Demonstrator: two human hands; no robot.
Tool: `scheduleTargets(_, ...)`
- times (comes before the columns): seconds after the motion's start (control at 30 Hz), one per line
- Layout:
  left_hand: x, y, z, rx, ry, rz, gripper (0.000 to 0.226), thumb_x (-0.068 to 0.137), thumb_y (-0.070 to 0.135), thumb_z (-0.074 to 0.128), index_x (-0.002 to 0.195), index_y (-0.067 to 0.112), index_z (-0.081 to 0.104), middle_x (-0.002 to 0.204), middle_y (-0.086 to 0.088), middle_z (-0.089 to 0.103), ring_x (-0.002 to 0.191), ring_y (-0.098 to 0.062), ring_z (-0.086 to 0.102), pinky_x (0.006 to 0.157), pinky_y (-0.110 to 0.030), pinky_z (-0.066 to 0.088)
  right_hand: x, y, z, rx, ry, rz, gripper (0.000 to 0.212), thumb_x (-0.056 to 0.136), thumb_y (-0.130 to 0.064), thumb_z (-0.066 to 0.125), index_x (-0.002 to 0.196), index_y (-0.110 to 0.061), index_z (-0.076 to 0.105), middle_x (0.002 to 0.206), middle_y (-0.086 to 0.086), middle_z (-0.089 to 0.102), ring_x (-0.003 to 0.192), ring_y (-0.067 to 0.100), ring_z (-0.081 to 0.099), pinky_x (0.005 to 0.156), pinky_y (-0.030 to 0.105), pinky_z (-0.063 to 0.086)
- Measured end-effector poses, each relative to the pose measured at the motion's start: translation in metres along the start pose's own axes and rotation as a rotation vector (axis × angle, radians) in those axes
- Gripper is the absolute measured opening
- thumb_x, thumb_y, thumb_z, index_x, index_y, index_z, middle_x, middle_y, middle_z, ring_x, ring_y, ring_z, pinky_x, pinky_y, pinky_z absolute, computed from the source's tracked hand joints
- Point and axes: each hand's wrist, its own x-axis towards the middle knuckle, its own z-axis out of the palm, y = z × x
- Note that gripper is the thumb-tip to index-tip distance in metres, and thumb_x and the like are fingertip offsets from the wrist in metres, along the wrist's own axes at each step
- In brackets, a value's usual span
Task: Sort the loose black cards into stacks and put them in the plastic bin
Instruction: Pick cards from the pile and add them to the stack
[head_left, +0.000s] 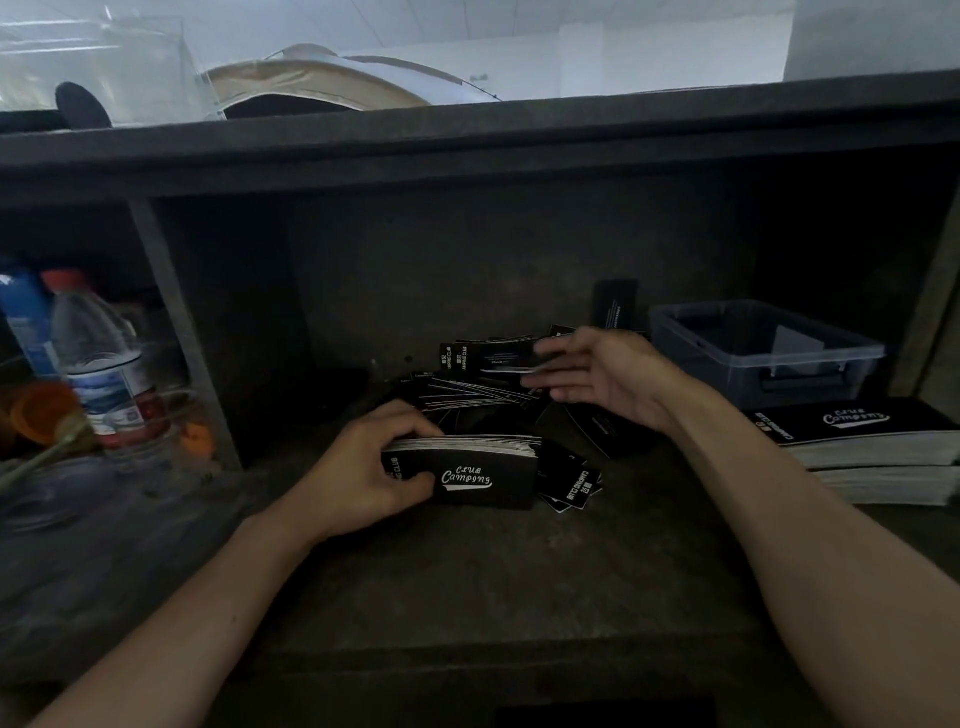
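Note:
My left hand (371, 470) grips a thick stack of black cards (478, 470) printed "Club Camping", held on edge on the dark shelf. Behind it lies a messy heap of loose black cards (467, 392). My right hand (597, 371) hovers over the heap's right side, fingers stretched left, pinching one loose black card (506, 359) at its edge. The clear plastic bin (763, 353) stands at the right back, and what it holds is hard to make out. One card (614, 304) leans upright against the back wall.
Two big stacks of the same cards (872, 447) lie at the right, in front of the bin. A partition (179, 332) splits off the left bay, which holds a water bottle (101, 358), an orange lid (39, 410) and a glass jar (156, 431). A shelf board (467, 150) hangs overhead.

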Motion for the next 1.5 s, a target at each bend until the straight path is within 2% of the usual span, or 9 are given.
scheduleTargets(0.1,0.000,-0.004,0.001,0.011,-0.005,0.010,0.034,0.070,0.035,0.072,0.104,0.033,0.070,0.136,0.011,0.055,0.124,-0.006,0.058,0.104,-0.023,0.046,-0.002,-0.001,0.001,-0.049,-0.128,-0.089,0.028,0.098,-0.004,0.044,0.122,-0.004,0.058,0.113,0.013,0.071,0.103,0.024,0.070,0.073,0.025,0.053)
scheduleTargets(0.2,-0.001,-0.003,0.000,-0.018,-0.009,-0.024,0.042,0.067,0.038,0.074,0.109,0.034,0.068,0.151,0.014,0.042,0.130,0.000,0.053,0.108,-0.025,0.046,0.000,0.007,0.001,-0.437,-0.011,-0.219,0.023,0.097,-0.009,0.055,0.118,-0.006,0.064,0.092,0.008,0.076,0.065,0.013,0.071,0.048,0.017,0.043)
scheduleTargets(0.3,0.000,-0.002,0.000,-0.057,0.007,-0.047,0.037,0.065,0.039,0.077,0.100,0.040,0.064,0.153,0.013,0.040,0.128,-0.001,0.056,0.108,-0.035,0.049,0.004,0.013,-0.001,-0.641,0.029,-0.283,0.019,0.093,-0.017,0.063,0.109,-0.010,0.071,0.056,-0.002,0.064,0.040,0.005,0.047,0.043,0.016,0.037)
scheduleTargets(0.47,0.000,-0.002,0.003,-0.062,0.042,-0.049,0.037,0.063,0.039,0.078,0.096,0.040,0.062,0.152,0.012,0.042,0.126,-0.001,0.058,0.107,-0.036,0.050,0.002,0.009,-0.007,-0.882,-0.048,-0.328,0.018,0.091,-0.024,0.066,0.105,-0.018,0.075,0.089,-0.012,0.072,0.084,-0.009,0.064,0.081,0.010,0.046)
scheduleTargets(0.73,0.002,-0.001,0.002,-0.099,0.037,-0.050,0.043,0.065,0.031,0.081,0.098,0.039,0.056,0.150,0.014,0.047,0.128,-0.002,0.057,0.105,-0.030,0.050,0.004,0.023,0.016,-0.728,-0.087,-0.369,0.023,0.070,-0.019,0.086,0.089,-0.009,0.076,0.078,0.002,0.076,0.072,0.009,0.070,0.073,0.016,0.053)
scheduleTargets(0.9,0.002,-0.004,0.002,-0.101,0.019,-0.095,0.068,0.073,0.002,0.084,0.111,0.046,0.047,0.104,0.010,0.072,0.093,-0.010,0.071,0.080,-0.023,0.054,0.007,0.027,0.022,-0.587,-0.131,-0.155,0.022,0.095,-0.028,0.060,0.101,-0.010,0.070,0.092,0.006,0.076,0.077,0.012,0.071,0.066,0.023,0.054)
scheduleTargets(1.07,-0.001,0.000,-0.001,0.035,-0.015,-0.003,0.035,0.073,0.034,0.069,0.106,0.042,0.061,0.101,0.016,0.067,0.095,-0.011,0.068,0.082,-0.020,0.053,0.013,0.036,0.008,-1.212,-0.070,-0.054,0.041,0.070,-0.035,0.084,0.107,-0.022,0.071,0.093,-0.008,0.067,0.091,0.010,0.063,0.083,0.025,0.050)
scheduleTargets(1.3,0.000,0.001,0.000,0.095,-0.008,0.027,0.028,0.071,0.037,0.066,0.098,0.041,0.063,0.102,0.017,0.061,0.094,-0.011,0.066,0.080,-0.016,0.051,0.018,0.033,-0.003,-0.996,0.157,0.018,0.031,0.073,-0.022,0.085,0.101,-0.015,0.072,0.084,-0.002,0.066,0.077,0.011,0.061,0.063,0.021,0.048)
scheduleTargets(1.5,0.000,0.000,0.000,0.064,-0.008,0.002,0.030,0.071,0.036,0.066,0.101,0.033,0.066,0.101,0.015,0.065,0.092,-0.013,0.068,0.080,-0.027,0.056,0.013,0.020,-0.011,-0.535,0.233,0.136,0.019,0.093,-0.001,0.057,0.107,-0.014,0.056,0.077,0.002,0.058,0.062,0.011,0.053,0.053,0.023,0.046)
